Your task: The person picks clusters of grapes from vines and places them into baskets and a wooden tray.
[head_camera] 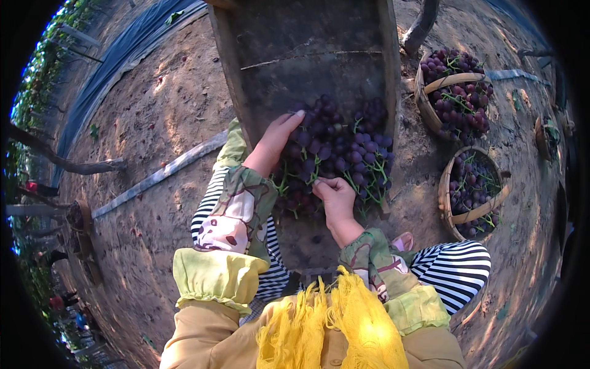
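Several bunches of dark purple grapes [341,147] lie at the near end of a long wooden tray [313,41] with raised side rails. My left hand [278,136] reaches over the tray's left rail; its thumb rests at the upper left of the grapes, and its other fingers are hidden below, so its hold cannot be told. My right hand [336,196] pinches a green grape stem [315,170] between thumb and forefinger at the near edge of the pile. Other green stems point towards me at the right side of the pile.
Two wicker baskets of grapes, one farther off [426,108] and one nearer [445,193], stand on the soil to the right. A wooden post [420,27] rises beside the tray. A pale strip [161,173] crosses the ground at left, near a bent branch [92,166].
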A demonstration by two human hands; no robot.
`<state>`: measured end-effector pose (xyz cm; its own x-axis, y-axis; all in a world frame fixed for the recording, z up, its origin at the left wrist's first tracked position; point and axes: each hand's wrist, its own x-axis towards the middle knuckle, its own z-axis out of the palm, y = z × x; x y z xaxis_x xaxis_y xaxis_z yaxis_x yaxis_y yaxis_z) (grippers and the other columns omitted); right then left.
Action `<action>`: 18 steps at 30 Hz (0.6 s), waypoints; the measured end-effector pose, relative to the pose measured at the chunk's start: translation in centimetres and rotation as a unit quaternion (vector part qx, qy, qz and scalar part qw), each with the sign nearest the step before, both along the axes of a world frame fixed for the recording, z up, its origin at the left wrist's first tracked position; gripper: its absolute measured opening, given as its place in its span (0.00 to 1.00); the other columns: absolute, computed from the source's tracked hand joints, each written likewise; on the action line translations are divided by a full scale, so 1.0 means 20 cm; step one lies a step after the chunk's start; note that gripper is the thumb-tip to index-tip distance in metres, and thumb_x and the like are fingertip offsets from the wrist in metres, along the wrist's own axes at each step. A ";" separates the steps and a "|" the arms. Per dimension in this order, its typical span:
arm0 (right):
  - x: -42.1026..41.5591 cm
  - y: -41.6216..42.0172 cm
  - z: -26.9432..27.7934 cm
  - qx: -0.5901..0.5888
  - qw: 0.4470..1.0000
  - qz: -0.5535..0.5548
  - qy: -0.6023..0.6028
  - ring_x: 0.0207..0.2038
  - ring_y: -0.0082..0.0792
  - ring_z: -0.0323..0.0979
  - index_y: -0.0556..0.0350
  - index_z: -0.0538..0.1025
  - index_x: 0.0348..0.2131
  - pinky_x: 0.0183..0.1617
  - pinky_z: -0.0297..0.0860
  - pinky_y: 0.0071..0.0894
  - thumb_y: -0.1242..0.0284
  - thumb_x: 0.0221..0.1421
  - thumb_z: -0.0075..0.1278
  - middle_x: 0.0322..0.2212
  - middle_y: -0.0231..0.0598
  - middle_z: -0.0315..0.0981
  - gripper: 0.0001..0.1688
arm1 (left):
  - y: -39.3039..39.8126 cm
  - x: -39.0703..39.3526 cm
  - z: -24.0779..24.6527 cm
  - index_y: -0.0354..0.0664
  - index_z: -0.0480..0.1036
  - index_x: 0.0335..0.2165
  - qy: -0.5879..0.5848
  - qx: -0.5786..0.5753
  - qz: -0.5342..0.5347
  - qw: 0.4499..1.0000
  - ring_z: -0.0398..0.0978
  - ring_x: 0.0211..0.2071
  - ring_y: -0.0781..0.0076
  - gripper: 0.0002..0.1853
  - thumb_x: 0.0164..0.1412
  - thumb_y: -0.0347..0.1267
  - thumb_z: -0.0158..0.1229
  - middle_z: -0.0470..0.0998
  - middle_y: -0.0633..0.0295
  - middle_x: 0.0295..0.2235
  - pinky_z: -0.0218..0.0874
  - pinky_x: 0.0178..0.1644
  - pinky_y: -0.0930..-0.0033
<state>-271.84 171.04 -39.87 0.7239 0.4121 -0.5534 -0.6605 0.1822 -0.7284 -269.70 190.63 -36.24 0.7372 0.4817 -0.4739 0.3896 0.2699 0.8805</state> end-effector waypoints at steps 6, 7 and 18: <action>-0.12 0.02 -0.12 -0.061 0.998 -0.014 -0.016 0.30 0.25 0.72 0.64 0.71 0.27 0.36 0.71 0.22 0.82 0.49 0.53 0.30 0.40 0.74 0.05 | -0.02 0.10 -0.11 0.29 0.71 0.38 0.145 0.383 -0.061 0.910 0.70 0.44 0.43 0.31 0.54 0.52 0.51 0.75 0.39 0.37 0.61 0.46 0.55; -0.11 0.03 -0.12 -0.055 0.998 -0.028 -0.020 0.29 0.25 0.72 0.64 0.71 0.27 0.36 0.72 0.23 0.82 0.49 0.53 0.29 0.40 0.74 0.05 | 0.00 0.10 -0.12 0.29 0.71 0.39 0.152 0.370 -0.050 0.915 0.70 0.44 0.42 0.31 0.54 0.52 0.51 0.74 0.39 0.38 0.61 0.46 0.55; -0.01 -0.02 -0.20 -0.135 0.981 0.051 -0.131 0.25 0.26 0.72 0.63 0.76 0.29 0.31 0.68 0.27 0.76 0.46 0.56 0.21 0.38 0.74 0.08 | -0.23 0.06 0.02 0.39 0.64 0.51 0.095 0.591 -0.023 0.801 0.66 0.48 0.45 0.28 0.58 0.47 0.48 0.64 0.45 0.51 0.59 0.51 0.53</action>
<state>-272.11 170.71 -43.87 0.8188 0.3536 -0.4522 -0.4487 -0.0972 -0.8884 -268.50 186.13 -35.89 0.7353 0.6513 0.1876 0.5329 -0.7266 0.4337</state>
